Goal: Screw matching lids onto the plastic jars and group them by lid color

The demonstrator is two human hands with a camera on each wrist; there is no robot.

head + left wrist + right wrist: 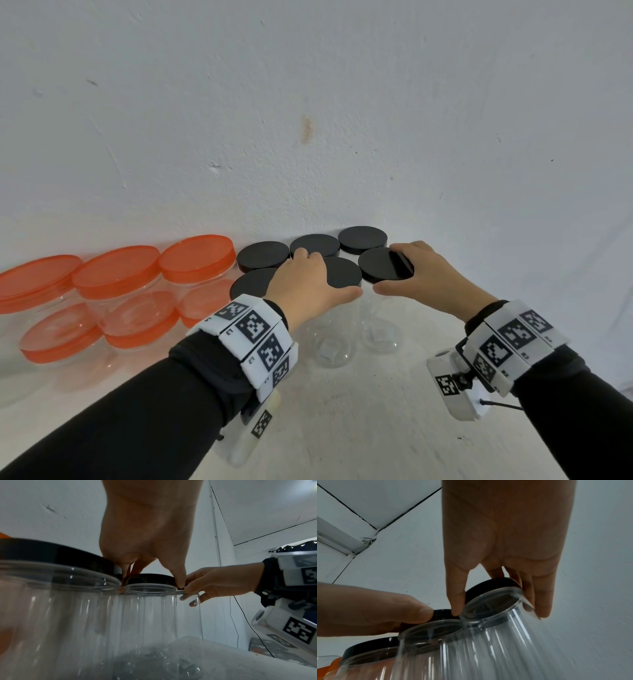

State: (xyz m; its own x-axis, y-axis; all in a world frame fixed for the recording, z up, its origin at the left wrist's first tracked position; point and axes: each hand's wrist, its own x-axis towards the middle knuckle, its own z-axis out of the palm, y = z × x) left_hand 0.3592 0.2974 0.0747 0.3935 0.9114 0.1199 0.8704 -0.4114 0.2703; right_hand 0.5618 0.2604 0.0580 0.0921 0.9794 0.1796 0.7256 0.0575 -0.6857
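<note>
Several clear jars with black lids stand against the wall; three are in the back row (315, 244). In the front row, my left hand (315, 277) grips the lid of the middle black-lidded jar (344, 279) from above, thumb and fingers on the lid's rim (150, 578). Touching it on the right is another black-lidded jar (382, 269), tilted in the right wrist view. My right hand (411, 270) grips its lid (491, 588), thumb on one side and fingers on the other. A third front jar (251, 284) sits left of my left hand.
Clear jars with orange lids (116, 267) are grouped at the left along the wall, with more orange lids (58, 335) lower down. The white wall (308, 137) rises directly behind the jars. White tabletop (376, 428) lies in front of my hands.
</note>
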